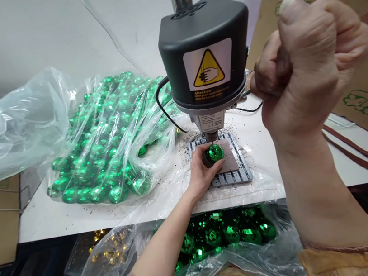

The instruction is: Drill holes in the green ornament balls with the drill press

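Under the drill bit of a black bench drill press (207, 57), my left hand (202, 169) pinches a shiny green faceted ball (215, 152) between thumb and fingers. The ball rests on a flat brown board (230, 156) laid over the slotted metal base (246, 172). The bit comes down to the ball's top; whether it has entered cannot be made out. Raised at the right of the machine, my right hand (309, 52) is closed in a fist around the feed lever (248, 91), which is mostly hidden by the fingers.
A clear plastic bag of green balls (100, 150) lies on the white table (45, 221) at left. Another bag of green balls (231, 234) sits below the table edge. Cardboard boxes (366, 98) stand at right; a brown strap (361, 161) lies near. Dark shavings surround the base.
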{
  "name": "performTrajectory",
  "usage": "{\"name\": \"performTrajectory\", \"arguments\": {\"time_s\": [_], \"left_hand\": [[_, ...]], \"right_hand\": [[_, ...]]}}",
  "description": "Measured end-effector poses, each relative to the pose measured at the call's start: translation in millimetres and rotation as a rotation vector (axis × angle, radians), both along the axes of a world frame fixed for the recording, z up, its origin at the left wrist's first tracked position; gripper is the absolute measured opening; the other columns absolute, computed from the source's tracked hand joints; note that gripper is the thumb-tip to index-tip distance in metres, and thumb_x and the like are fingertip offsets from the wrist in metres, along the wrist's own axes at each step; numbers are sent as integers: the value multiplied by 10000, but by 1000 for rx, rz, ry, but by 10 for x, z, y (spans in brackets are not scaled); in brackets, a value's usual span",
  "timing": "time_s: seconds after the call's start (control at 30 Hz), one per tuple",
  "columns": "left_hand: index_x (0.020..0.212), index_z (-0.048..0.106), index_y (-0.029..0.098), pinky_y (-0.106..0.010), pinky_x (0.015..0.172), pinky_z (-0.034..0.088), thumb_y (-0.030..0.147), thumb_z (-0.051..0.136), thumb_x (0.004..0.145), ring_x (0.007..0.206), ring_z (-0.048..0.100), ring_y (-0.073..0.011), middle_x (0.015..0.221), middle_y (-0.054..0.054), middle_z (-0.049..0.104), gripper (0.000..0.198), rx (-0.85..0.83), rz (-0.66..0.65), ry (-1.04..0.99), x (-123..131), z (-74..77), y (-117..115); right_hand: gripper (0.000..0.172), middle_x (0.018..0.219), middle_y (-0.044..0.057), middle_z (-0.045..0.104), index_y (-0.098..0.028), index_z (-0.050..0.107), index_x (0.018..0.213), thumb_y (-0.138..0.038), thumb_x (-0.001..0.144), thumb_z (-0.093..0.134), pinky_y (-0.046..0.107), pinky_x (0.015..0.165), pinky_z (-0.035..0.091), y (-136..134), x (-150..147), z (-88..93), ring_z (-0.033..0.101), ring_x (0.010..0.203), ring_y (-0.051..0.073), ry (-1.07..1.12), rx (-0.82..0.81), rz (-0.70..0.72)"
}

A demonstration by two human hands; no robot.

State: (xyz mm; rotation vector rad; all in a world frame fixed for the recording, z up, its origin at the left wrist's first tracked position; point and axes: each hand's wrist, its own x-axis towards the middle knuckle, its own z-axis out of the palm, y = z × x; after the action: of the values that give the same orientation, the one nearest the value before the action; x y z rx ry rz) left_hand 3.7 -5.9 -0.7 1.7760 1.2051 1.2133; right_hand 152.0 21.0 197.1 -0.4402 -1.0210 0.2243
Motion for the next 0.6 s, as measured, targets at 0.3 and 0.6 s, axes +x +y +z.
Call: {"name": "performTrajectory", "arguments": {"time_s": [0.3,0.6], "left_hand": [[1141,557,230,-429,983,477,293,826,758,1098,603,-249,1144,-63,636,471,39,21,-12,9,-43,7],[1137,541,235,-413,989,485,291,817,770,1107,594,-235,1141,-57,617,463,62,26,-11,16,-27,-2]], "right_hand": [[406,422,-60,313,-225,327,513,-171,828,577,296,425,209,-96,-36,-87,256,385,68,47,12,-8],[502,439,-53,247,-208,247,527,-251,822,651,298,414,200,-68,-28,-208,246,385,70,35,126,-40]]}}
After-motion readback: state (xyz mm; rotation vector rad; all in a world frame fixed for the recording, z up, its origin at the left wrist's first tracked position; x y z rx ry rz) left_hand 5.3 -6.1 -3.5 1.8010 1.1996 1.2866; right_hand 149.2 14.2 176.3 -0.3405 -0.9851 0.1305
